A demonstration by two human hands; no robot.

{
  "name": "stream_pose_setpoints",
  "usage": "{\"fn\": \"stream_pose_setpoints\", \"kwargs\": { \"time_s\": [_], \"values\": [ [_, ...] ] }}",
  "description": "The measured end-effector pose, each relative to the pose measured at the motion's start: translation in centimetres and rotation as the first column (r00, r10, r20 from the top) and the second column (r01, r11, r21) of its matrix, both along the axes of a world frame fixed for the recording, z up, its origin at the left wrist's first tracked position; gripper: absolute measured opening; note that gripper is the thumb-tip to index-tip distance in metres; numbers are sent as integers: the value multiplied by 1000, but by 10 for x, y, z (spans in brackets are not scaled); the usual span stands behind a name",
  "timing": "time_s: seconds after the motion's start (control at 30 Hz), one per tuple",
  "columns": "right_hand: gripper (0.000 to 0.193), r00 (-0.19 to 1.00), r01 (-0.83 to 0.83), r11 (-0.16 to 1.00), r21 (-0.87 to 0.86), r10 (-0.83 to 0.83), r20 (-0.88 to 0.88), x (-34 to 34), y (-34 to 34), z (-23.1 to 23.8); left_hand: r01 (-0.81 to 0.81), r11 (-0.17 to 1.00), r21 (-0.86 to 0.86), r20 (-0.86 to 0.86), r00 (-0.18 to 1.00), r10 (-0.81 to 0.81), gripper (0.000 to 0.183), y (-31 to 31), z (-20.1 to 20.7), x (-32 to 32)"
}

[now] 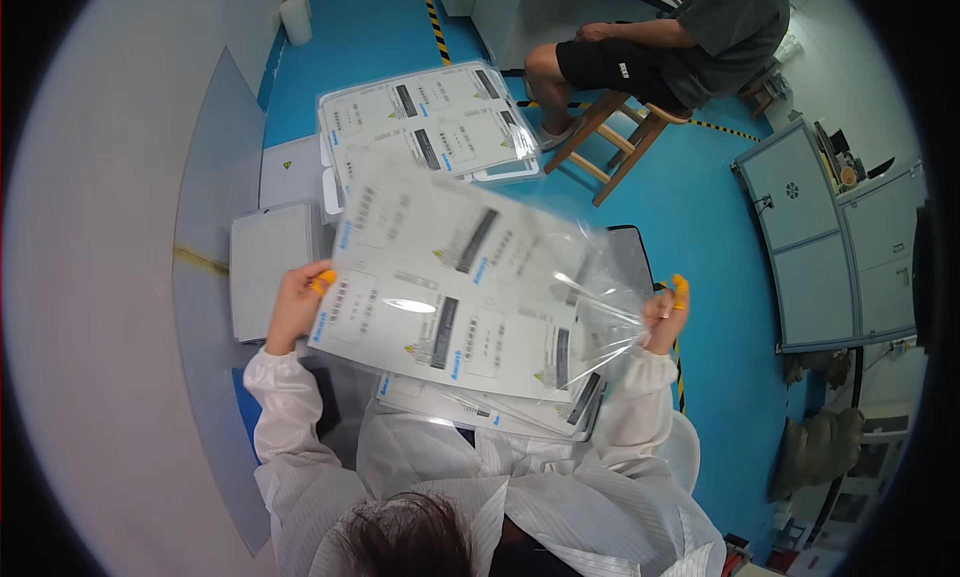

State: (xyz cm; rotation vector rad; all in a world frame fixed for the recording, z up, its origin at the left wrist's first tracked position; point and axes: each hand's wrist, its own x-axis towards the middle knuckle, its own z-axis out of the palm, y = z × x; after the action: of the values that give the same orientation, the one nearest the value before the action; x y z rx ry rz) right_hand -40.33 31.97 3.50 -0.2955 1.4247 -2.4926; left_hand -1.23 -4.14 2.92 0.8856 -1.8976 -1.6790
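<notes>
I hold a clear plastic bag point(560, 277) with a white printed label sheet point(440, 287) inside it, lifted above my lap. My left hand point(297, 305), with orange finger cots, grips the sheet's left edge. At the bag's right end, my right hand point(667, 315), also with orange finger cots, pinches the bunched plastic. More bagged label sheets point(490, 405) lie on my lap under the held one. I wear white cleanroom sleeves.
Another stack of bagged label sheets point(425, 122) lies on white trays ahead on the blue floor. A grey flat box point(268, 267) sits at my left. A person in dark clothes sits on a wooden stool point(615, 127) at the upper right. Grey cabinets point(830, 237) stand at the right.
</notes>
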Motion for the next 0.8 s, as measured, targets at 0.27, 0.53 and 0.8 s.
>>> {"fn": "stream_pose_setpoints", "kwargs": {
  "time_s": [0.27, 0.53, 0.8],
  "values": [
    [20, 973, 231, 911, -341, -212, 95, -82, 143, 2, -342, 940, -6, -9, 940, 342, 23, -38, 23, 79],
    [22, 958, 285, 888, -362, -245, 152, -86, 170, -1, -447, 880, 159, -132, 874, 468, 29, -58, -10, 102],
    [24, 970, 245, 914, -324, -234, 71, -76, 173, 19, -488, 818, 304, -266, 781, 565, 35, -113, -33, 25]
  ]
}}
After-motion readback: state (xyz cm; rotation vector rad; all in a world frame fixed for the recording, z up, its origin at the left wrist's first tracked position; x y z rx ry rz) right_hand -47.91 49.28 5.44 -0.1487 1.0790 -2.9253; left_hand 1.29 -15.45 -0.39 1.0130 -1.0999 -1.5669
